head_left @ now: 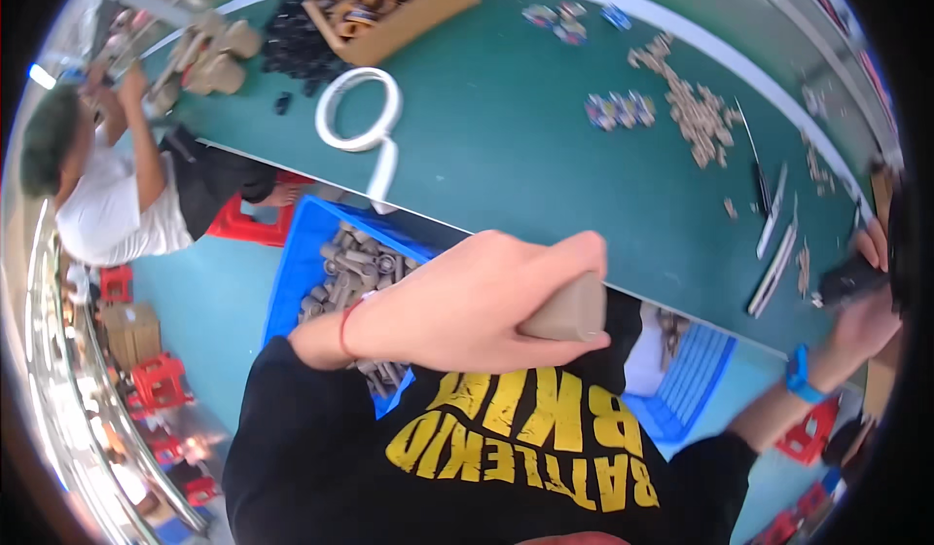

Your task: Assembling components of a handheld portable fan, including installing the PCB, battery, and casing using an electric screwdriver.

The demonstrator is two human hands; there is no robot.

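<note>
My left hand is closed around a taupe plastic part with a flat, rounded end, held above my lap near the table edge. Its far end is hidden inside the fingers. At the far right my right hand, below a blue wristband, reaches over the table beside a dark object. Its fingers are partly hidden and distorted at the picture's rim, so its grip is unclear. Just beyond the dark object are fingers whose owner I cannot tell.
On the green table lie a white tape roll, a cardboard box of parts, small tan pieces and long metal tools. Blue crates flank my lap. At left sits a co-worker.
</note>
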